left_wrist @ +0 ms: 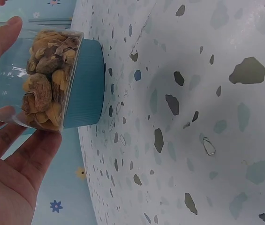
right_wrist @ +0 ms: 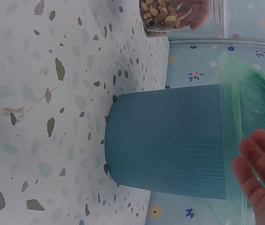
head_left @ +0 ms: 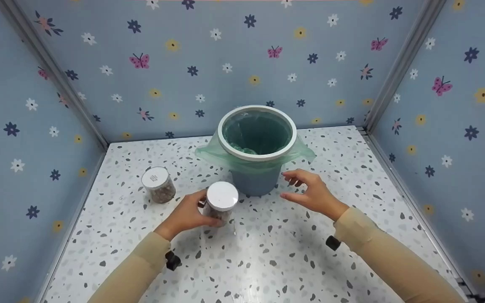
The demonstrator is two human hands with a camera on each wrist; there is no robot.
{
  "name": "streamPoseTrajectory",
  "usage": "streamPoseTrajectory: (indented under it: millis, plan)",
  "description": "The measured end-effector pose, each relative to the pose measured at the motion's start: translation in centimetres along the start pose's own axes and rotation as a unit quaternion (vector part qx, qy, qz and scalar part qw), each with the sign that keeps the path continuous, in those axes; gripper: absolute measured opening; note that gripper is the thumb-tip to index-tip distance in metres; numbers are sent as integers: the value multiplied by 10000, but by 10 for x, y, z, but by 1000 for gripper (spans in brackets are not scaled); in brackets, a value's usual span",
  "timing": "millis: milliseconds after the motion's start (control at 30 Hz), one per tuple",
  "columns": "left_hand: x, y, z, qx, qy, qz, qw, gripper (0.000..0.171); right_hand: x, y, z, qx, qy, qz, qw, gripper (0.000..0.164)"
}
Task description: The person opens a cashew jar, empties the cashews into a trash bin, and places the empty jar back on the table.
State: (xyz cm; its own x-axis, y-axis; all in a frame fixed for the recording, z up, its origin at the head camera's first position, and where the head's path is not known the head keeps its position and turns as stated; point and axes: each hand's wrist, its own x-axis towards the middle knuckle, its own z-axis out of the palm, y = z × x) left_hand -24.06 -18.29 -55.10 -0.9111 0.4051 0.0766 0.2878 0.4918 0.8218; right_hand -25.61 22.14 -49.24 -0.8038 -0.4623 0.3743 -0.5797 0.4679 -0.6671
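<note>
My left hand (head_left: 190,212) grips a clear jar (head_left: 221,202) of nuts by its side, thumb in front and fingers behind. The jar has a white lid on top, and cashew-like nuts (left_wrist: 48,79) fill its lower part in the left wrist view. It stands upright, just in front of a blue ribbed bin (right_wrist: 170,140). The bin has a white rim ring (head_left: 256,157) and a green bag (head_left: 213,153) folded over its edge. Beside the bin on the right, my right hand (head_left: 310,194) holds nothing, fingers loosely bent and thumb apart.
A second clear jar (head_left: 160,189) with a white labelled lid and brownish contents stands left of my left hand. The white speckled tabletop (head_left: 276,252) meets blue flowered walls (head_left: 225,50) at the back and both sides.
</note>
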Motion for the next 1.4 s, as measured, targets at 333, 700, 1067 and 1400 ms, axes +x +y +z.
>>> streamPoseTrajectory:
  millis: [333, 700, 1067, 1400]
  plan:
    - [6, 8, 7, 39, -32, -52, 10000, 88, 2, -6, 3, -94, -138, 68, 9998, 54]
    - [12, 18, 13, 23, -122, -23, 9999, 97, 5, -13, 8, -131, -219, -85, 9996, 60]
    - [17, 24, 18, 48, -174, 93, 9998, 92, 8, -18, 16, -19, -411, 90, 9991, 64]
    - [22, 29, 24, 104, -190, 345, 9992, 91, 13, -26, 24, -2, -641, 147, 9978, 73]
